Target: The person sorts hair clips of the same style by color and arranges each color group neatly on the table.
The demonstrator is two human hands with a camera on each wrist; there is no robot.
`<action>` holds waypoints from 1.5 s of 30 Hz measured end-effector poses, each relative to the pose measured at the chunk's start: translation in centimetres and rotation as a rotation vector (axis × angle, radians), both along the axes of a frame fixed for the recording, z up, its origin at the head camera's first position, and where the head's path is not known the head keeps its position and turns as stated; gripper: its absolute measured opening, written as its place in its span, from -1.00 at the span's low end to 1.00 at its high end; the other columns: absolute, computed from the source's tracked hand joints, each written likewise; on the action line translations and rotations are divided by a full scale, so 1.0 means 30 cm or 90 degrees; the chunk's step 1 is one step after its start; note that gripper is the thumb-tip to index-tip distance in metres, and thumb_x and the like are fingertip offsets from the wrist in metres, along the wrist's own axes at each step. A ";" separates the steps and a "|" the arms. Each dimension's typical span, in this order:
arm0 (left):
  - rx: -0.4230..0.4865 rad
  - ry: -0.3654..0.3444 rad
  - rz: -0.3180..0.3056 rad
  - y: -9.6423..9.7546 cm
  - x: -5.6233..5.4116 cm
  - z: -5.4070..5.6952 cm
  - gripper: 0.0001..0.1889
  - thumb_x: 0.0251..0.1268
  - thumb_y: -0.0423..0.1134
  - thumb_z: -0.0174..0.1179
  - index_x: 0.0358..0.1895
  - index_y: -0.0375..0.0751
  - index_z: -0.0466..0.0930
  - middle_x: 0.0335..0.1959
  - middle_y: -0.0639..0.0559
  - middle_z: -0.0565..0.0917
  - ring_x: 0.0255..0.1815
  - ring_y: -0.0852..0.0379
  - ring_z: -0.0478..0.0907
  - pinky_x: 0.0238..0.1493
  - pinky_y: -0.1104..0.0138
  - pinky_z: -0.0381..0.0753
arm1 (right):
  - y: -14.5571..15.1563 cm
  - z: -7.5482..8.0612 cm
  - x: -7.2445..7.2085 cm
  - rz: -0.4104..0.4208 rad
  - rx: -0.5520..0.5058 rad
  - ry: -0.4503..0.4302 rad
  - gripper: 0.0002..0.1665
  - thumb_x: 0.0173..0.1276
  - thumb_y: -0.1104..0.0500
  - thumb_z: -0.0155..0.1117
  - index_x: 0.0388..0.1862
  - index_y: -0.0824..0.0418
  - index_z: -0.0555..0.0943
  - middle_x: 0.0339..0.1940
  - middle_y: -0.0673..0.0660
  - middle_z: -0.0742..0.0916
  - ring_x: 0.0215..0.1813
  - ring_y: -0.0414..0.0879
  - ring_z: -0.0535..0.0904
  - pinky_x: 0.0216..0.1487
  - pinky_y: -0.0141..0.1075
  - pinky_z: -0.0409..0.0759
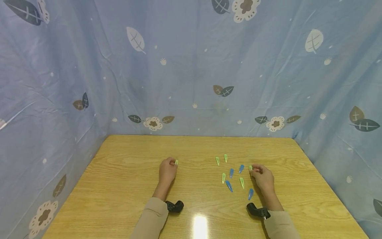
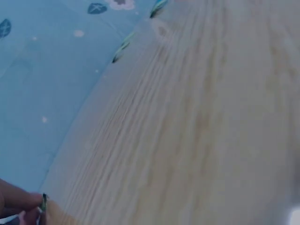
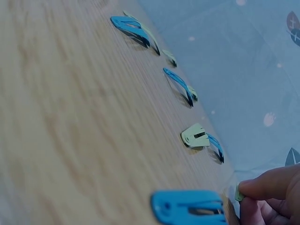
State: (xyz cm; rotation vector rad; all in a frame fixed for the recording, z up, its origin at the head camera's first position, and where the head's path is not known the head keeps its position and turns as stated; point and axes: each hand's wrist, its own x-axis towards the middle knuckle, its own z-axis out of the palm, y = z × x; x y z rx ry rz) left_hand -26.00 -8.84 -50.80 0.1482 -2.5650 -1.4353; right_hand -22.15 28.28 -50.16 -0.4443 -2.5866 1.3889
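In the head view my left hand (image 1: 168,170) pinches a yellow-green snap hair clip (image 1: 176,162) between thumb and fingers, close over the table's left-centre. At the right, my right hand (image 1: 263,177) pinches another yellow-green snap hair clip (image 1: 250,168) by its end. Left of the right hand lie several loose clips, such as a green clip (image 1: 242,183), a blue clip (image 1: 241,168) and a blue clip (image 1: 250,194) nearer the wrist. The right wrist view shows the pinched clip (image 3: 239,192) mostly hidden by the fingertips, with a blue clip (image 3: 187,206) large in front.
The wooden table (image 1: 125,192) meets a blue patterned curtain (image 1: 191,73) at its back and sides. More clips are scattered right of centre, including a green clip (image 1: 217,161) and a blue clip (image 1: 229,186). Each wrist wears a black camera mount (image 1: 175,206).
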 end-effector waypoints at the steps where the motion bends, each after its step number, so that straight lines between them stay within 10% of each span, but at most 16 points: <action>1: 0.010 0.004 0.003 -0.004 -0.001 -0.004 -0.78 0.20 -0.44 0.22 -0.08 -0.44 0.62 -0.32 -0.14 0.63 -0.27 -0.02 0.58 -0.28 0.20 0.59 | 0.000 -0.001 0.002 0.001 -0.001 0.001 -0.64 0.33 0.24 0.20 0.07 0.38 0.56 -0.27 0.15 0.65 -0.26 -0.13 0.46 -0.32 -0.43 0.40; 25: 0.010 0.017 -0.079 -0.061 -0.008 -0.021 -0.81 0.18 -0.44 0.24 -0.13 -0.32 0.71 -0.36 -0.04 0.59 -0.38 0.10 0.42 -0.33 0.29 0.45 | -0.003 0.001 0.026 -0.028 -0.089 0.056 -0.63 0.35 0.27 0.18 0.13 0.32 0.53 -0.19 0.07 0.62 -0.25 -0.36 0.45 -0.27 -0.56 0.44; 37: -0.002 0.016 -0.074 -0.053 -0.017 -0.024 -0.80 0.21 -0.41 0.24 -0.11 -0.30 0.71 -0.36 -0.03 0.55 -0.36 0.09 0.41 -0.33 0.29 0.44 | -0.160 0.126 0.049 0.141 -0.162 0.083 -0.62 0.39 0.28 0.17 0.15 0.38 0.46 -0.13 0.17 0.56 -0.17 -0.22 0.48 -0.12 -0.53 0.47; 45: 0.000 0.017 -0.070 -0.052 -0.015 -0.025 -0.80 0.19 -0.42 0.24 -0.12 -0.32 0.71 -0.35 -0.05 0.57 -0.36 0.09 0.42 -0.33 0.30 0.44 | -0.334 0.118 0.055 0.218 -0.227 0.081 -0.64 0.30 0.41 0.20 0.08 0.44 0.49 -0.21 0.20 0.59 -0.24 -0.16 0.49 -0.19 -0.50 0.49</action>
